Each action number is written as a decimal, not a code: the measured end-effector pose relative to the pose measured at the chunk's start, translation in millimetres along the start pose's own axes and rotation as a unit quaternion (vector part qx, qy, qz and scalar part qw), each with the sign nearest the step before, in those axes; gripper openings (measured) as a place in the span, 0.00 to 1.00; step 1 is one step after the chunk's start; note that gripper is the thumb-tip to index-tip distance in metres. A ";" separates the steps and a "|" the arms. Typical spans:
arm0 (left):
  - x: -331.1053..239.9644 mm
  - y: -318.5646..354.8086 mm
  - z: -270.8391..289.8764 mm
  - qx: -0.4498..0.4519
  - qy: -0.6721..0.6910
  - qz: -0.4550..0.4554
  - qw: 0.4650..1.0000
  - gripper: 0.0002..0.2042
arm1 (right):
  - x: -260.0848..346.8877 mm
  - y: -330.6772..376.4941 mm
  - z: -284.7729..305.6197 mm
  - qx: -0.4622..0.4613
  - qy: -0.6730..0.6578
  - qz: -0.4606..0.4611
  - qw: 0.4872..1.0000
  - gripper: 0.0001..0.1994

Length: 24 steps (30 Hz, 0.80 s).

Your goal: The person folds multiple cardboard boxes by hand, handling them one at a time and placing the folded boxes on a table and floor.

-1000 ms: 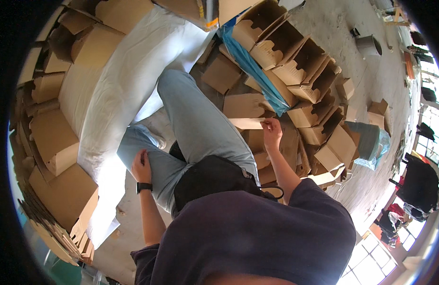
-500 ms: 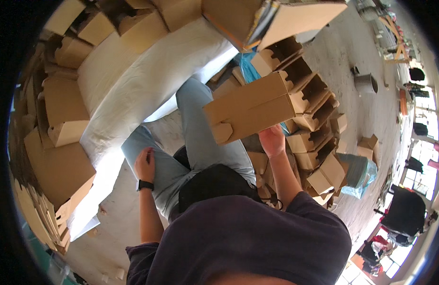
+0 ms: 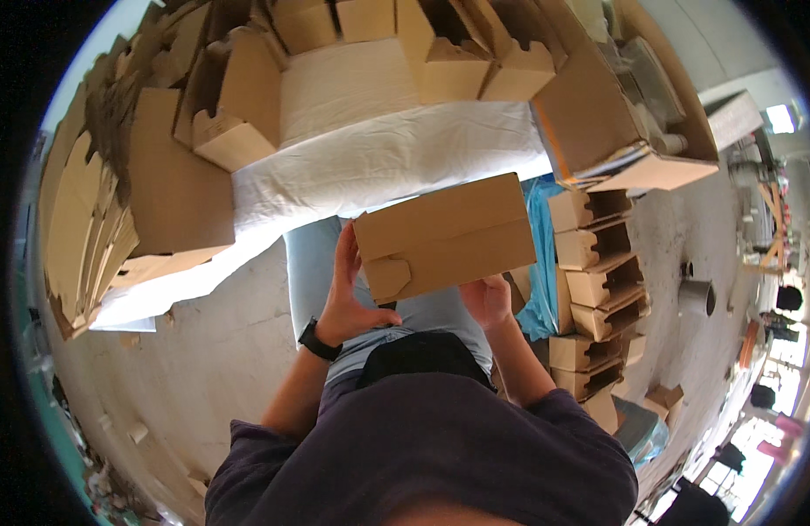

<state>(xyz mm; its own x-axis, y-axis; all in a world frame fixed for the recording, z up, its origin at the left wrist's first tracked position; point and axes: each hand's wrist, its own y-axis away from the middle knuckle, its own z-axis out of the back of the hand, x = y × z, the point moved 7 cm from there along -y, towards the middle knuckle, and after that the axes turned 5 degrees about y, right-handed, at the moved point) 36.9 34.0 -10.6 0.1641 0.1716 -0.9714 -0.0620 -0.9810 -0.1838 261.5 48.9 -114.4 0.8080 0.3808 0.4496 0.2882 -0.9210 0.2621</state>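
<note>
In front of my lap a brown cardboard box is held slightly tilted, a long seam and a small tab showing on its upper face. My right hand grips its near edge toward the right, the fingertips hidden behind the box. At the box's left end is my left hand, with thumb and fingers spread wide apart. Its fingertips reach up beside the box's edge; whether they touch it I cannot tell. A dark watch is on my left wrist.
Ahead lies a white-covered table with open cardboard bins along its far side and a large open carton at its right. Flat cardboard pieces stand at the left. Stacked bins and blue plastic are at my right.
My left hand has risen from my thigh to the box's left end. My right hand still holds the box. The view has turned rightward, bringing the table squarely ahead.
</note>
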 end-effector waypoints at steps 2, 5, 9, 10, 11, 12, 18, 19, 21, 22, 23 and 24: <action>-10.0 -3.0 7.8 -0.026 -0.006 -0.021 0.999 0.66 | -8.6 -4.6 -11.7 0.083 -0.011 -0.033 0.996 0.23; -16.8 -3.1 19.8 -0.049 -0.003 -0.015 0.999 0.64 | -20.2 -4.8 -33.6 0.064 0.007 -0.082 0.995 0.20; -49.4 -7.5 30.8 -0.063 -0.116 -0.042 0.990 0.58 | -14.6 -8.7 -40.5 -0.051 0.205 -0.070 0.975 0.18; -60.1 -9.2 33.1 -0.062 -0.177 -0.070 0.980 0.57 | -5.2 -12.2 -42.5 -0.065 0.248 -0.035 0.966 0.17; -65.3 -9.3 39.4 -0.079 -0.173 -0.082 0.978 0.56 | 4.6 -15.5 -44.5 -0.079 0.289 0.000 0.954 0.16; -69.8 -8.9 46.0 -0.097 -0.168 -0.095 0.976 0.56 | 14.7 -20.1 -49.8 -0.067 0.302 0.040 0.950 0.16; -76.0 -7.4 68.8 -0.144 -0.161 -0.100 0.971 0.57 | 56.4 -38.8 -101.3 -0.007 0.333 0.179 0.926 0.14; -73.2 -6.4 69.6 -0.165 -0.113 -0.092 0.976 0.55 | 55.9 -40.7 -109.7 0.008 0.340 0.194 0.920 0.14; -63.0 -6.2 74.0 -0.199 -0.001 -0.048 0.979 0.48 | 53.4 -44.5 -129.4 0.036 0.352 0.225 0.908 0.15; -56.9 -4.8 75.8 -0.212 0.062 -0.013 0.975 0.45 | 50.5 -45.5 -133.6 0.031 0.379 0.209 0.901 0.20; -52.3 -3.9 75.5 -0.224 0.125 0.022 0.966 0.41 | 50.1 -44.0 -142.0 0.041 0.378 0.218 0.899 0.21; -52.1 -0.4 70.1 -0.233 0.148 0.050 0.960 0.32 | 49.6 -41.9 -152.3 0.051 0.377 0.227 0.897 0.23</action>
<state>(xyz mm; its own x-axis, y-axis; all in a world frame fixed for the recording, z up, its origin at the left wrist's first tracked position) -40.6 31.8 29.6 0.4570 0.1080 -0.8829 0.3428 -0.9373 0.0627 211.2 118.9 27.0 0.2890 -0.1231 0.9494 0.0947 -0.9832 -0.1563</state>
